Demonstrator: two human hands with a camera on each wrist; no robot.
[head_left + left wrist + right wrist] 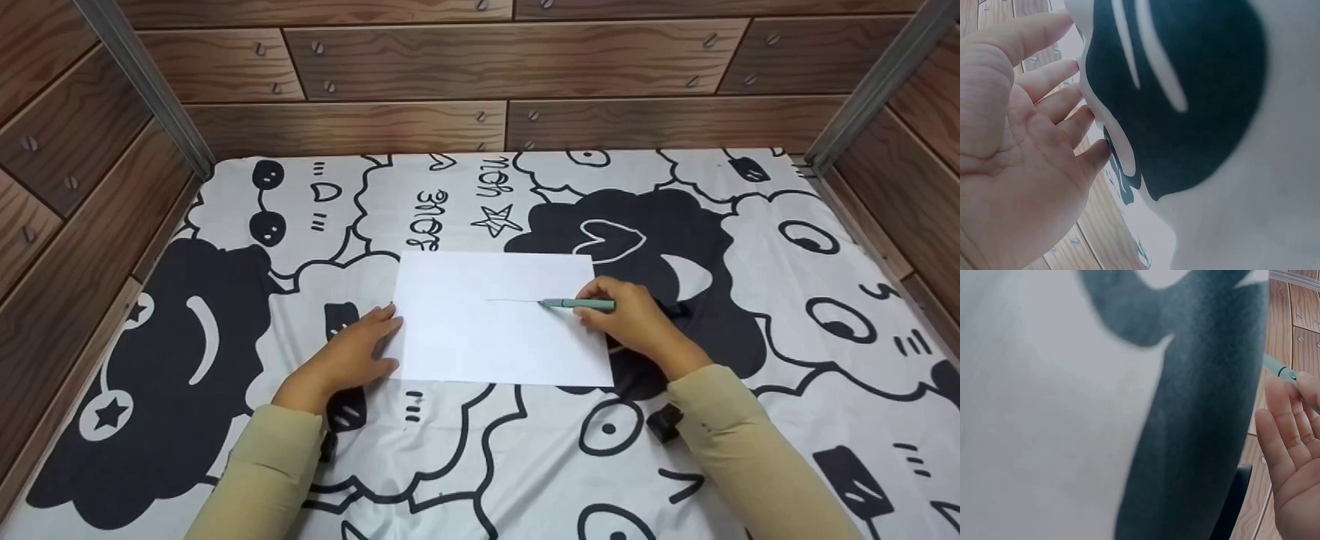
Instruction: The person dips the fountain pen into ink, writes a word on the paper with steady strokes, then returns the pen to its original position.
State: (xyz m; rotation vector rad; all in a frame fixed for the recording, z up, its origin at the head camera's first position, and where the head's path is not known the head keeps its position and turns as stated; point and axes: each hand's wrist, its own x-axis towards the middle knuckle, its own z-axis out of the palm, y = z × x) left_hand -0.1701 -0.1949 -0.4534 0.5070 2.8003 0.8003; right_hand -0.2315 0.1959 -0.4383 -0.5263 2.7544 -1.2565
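Note:
A white sheet of paper (pixel 480 345) lies on the patterned cloth in the head view, with a thin dark line across its upper middle. At the right end of that line is the tip of a green pen (pixel 592 304). My right hand (pixel 630 311) pinches the pen between thumb and fingers, and the pen (pixel 1282 369) shows in the right wrist view too. My left hand (pixel 352 356) rests at the paper's left edge, fingers spread and loosely bent. In the left wrist view the palm of my left hand (pixel 1027 135) shows, holding nothing.
A white cloth (pixel 442 457) with black cartoon drawings covers the surface. Wood-patterned walls (pixel 510 64) stand behind and at both sides. Grey metal posts (pixel 150 82) rise at the back corners. Dark straps or devices sit under both wrists.

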